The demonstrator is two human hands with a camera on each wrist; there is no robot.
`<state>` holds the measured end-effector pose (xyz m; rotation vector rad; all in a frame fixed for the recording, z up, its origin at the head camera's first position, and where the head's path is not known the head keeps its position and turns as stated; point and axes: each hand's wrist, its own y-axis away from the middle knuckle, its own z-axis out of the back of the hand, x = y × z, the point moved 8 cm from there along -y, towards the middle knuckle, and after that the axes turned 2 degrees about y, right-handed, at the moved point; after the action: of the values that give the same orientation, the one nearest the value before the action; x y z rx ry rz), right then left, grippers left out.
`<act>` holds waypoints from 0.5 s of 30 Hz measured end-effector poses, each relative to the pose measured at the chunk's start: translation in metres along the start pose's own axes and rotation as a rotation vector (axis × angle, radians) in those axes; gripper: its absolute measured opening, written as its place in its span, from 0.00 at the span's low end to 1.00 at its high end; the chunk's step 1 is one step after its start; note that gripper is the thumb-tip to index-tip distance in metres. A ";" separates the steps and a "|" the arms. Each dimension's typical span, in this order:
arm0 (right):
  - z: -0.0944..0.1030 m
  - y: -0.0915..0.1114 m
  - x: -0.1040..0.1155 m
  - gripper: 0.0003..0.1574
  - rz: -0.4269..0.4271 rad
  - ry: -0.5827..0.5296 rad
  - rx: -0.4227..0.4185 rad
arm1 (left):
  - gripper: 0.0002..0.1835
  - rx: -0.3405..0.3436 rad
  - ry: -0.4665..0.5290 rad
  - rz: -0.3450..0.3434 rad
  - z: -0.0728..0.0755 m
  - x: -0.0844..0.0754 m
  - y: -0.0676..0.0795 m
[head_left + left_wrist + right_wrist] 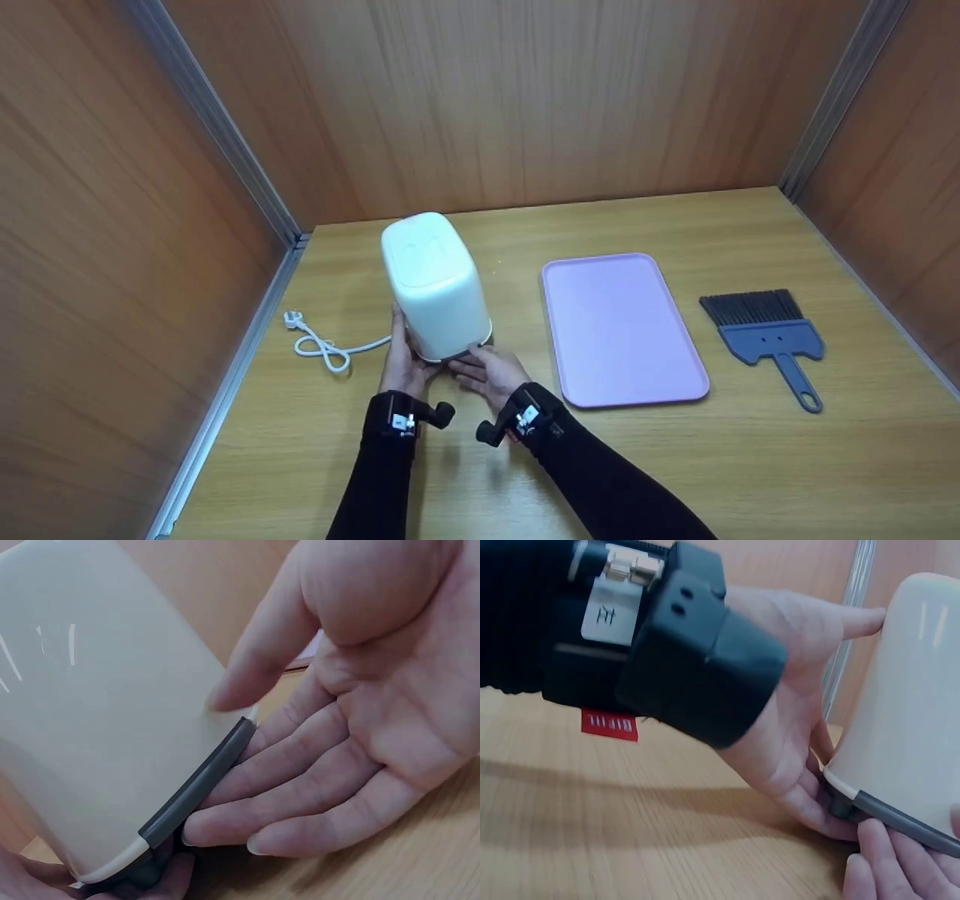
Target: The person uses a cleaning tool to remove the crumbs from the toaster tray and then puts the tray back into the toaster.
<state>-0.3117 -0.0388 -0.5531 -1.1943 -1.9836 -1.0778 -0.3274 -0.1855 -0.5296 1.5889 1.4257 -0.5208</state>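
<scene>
A glossy white corded appliance with rounded corners leans away, a dark grey strip along its lower near edge; its exact kind is unclear. My left hand grips its lower left corner, thumb up along the side and fingers tucked beneath, as the right wrist view shows. At the lower right edge my right hand holds on, its thumb against the white front and its fingers under the grey strip. The underside is hidden. From the left side runs a white cord, looped and ending in a plug.
A purple tray lies flat on the wooden table, right of the appliance. Farther right lies a blue-grey brush with dark bristles. Wooden panels with metal edging enclose the back and both sides.
</scene>
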 end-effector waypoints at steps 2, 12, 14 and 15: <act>-0.001 -0.001 0.000 0.23 0.008 0.008 0.001 | 0.47 -0.005 -0.001 -0.002 0.000 0.000 0.000; -0.003 -0.001 0.000 0.14 0.044 0.067 -0.001 | 0.47 0.002 0.012 -0.006 0.000 -0.002 -0.002; -0.004 -0.002 0.000 0.16 0.057 0.076 0.004 | 0.47 -0.014 0.014 -0.005 0.001 -0.002 -0.002; -0.004 -0.002 0.000 0.17 0.063 0.076 0.001 | 0.47 -0.014 0.009 -0.005 0.001 -0.002 -0.002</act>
<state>-0.3132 -0.0424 -0.5520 -1.1896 -1.8759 -1.0741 -0.3298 -0.1875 -0.5295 1.5788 1.4371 -0.5058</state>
